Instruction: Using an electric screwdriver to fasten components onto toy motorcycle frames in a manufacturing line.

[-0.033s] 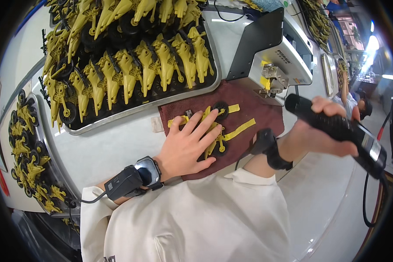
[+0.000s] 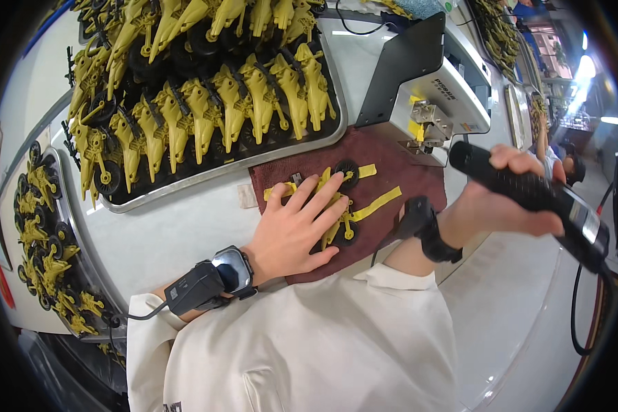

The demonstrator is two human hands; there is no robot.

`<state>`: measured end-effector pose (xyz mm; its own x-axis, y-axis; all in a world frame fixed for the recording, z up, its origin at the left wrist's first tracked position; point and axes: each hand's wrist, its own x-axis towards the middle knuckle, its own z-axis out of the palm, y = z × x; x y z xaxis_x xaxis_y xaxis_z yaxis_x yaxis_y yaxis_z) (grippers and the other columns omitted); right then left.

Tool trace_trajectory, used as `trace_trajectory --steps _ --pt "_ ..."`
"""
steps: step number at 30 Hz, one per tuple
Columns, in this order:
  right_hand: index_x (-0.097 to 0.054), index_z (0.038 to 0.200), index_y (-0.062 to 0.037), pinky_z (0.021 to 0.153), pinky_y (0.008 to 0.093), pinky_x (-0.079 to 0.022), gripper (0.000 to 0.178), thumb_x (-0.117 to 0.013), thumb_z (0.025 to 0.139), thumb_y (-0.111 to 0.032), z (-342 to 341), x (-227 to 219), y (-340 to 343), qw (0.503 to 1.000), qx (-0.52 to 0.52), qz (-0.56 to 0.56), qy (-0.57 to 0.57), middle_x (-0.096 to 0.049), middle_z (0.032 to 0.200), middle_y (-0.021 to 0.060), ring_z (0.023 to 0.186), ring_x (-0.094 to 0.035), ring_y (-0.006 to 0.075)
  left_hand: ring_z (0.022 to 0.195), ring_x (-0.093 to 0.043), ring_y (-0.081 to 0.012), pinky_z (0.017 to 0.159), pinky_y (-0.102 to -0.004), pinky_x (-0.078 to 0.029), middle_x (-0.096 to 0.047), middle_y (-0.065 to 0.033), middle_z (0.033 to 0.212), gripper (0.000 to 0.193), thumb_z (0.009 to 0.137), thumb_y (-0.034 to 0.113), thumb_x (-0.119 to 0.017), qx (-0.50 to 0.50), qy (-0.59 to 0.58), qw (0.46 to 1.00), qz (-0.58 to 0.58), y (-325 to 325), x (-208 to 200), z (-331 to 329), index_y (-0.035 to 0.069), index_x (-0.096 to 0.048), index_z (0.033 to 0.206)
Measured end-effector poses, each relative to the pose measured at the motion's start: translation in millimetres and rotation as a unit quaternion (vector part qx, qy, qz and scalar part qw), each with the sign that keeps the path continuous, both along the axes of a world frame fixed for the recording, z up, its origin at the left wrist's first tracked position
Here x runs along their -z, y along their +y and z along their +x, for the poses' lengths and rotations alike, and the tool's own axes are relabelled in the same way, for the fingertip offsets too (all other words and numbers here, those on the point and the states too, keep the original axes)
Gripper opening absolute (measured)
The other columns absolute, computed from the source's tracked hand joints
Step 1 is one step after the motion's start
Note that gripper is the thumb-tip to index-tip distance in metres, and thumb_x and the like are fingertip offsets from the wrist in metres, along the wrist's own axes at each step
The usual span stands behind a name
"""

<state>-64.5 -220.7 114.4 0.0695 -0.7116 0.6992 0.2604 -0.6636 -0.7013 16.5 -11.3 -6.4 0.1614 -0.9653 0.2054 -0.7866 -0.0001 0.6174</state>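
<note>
Covering yellow plastic, black-wheeled model parts (image 2: 348, 174) on maroon cloth (image 2: 367, 147) with spread left hand (image 2: 288, 235); gripping black cylindrical corded tool (image 2: 529, 193) in right hand (image 2: 487, 208), near white boxy machine (image 2: 453, 103).

The cloth (image 2: 393, 172) is maroon, the tool (image 2: 529, 193) mostly black

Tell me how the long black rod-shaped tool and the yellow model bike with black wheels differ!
The long black rod-shaped tool is held up in the right hand, while the yellow model bike with black wheels lies on the dark red cloth under the left hand. The tool is black and silver; the bike is mostly yellow. The tool is long like a stick; the bike has round wheels. Both have black parts.
</note>
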Motion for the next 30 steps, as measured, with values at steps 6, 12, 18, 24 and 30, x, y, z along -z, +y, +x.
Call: trace_trajectory --steps 6,12,18,24,30 --pt "-0.047 0.099 -0.0115 0.055 0.0323 -0.043 0.069 -0.050 0.075 -0.076 15 4 8 0.996 -0.018 0.075 0.043 -0.055 0.063 0.0069 0.050 -0.050 0.0186 0.119 -0.042 -0.0301 0.089 -0.0461 -0.030 -0.034 -0.0131 0.144 0.071 0.066 0.040 -0.072 -0.005 -0.008 1.000 0.002 3 1 0 0.013 -0.048 0.126" --pt "-0.037 0.121 -0.0001 0.046 0.0356 -0.044 0.088 -0.049 0.075 -0.075 -12 20 67 0.950 -0.298 0.075 -0.051 -0.054 0.064 0.0128 0.045 -0.051 0.0241 0.120 -0.041 -0.0302 0.088 -0.0461 -0.032 -0.032 -0.0154 0.144 0.069 0.066 0.041 -0.072 -0.006 -0.015 1.000 0.003 4 0 -2 0.014 -0.049 0.125" --pt "-0.024 0.129 0.0034 0.061 0.0424 -0.049 0.094 -0.058 0.076 -0.066 -7 38 78 0.907 -0.419 0.031 -0.024 -0.058 0.086 0.0215 0.065 -0.059 0.0295 0.120 -0.040 -0.0299 0.091 -0.0463 -0.033 -0.030 -0.0165 0.145 0.063 0.070 0.041 -0.069 0.001 -0.022 1.000 0.008 3 -1 0 0.013 -0.049 0.123" --pt "-0.028 0.129 -0.0002 0.059 0.0378 -0.047 0.076 -0.056 0.080 -0.051 2 59 77 0.914 -0.401 0.045 0.052 -0.056 0.081 0.0160 0.060 -0.056 0.0257 0.121 -0.040 -0.0290 0.091 -0.0462 -0.033 -0.029 -0.0160 0.145 0.057 0.070 0.041 -0.070 0.005 -0.020 1.000 0.011 3 1 0 0.014 -0.052 0.117" --pt "-0.036 0.119 -0.0034 0.052 0.0336 -0.045 0.079 -0.061 0.075 -0.064 13 63 79 0.907 -0.409 0.033 0.098 -0.056 0.077 0.0122 0.053 -0.055 0.0226 0.122 -0.041 -0.0288 0.090 -0.0461 -0.033 -0.032 -0.0149 0.144 0.043 0.073 0.042 -0.065 -0.002 -0.043 0.999 0.015 0 -1 0 0.015 -0.056 0.105"
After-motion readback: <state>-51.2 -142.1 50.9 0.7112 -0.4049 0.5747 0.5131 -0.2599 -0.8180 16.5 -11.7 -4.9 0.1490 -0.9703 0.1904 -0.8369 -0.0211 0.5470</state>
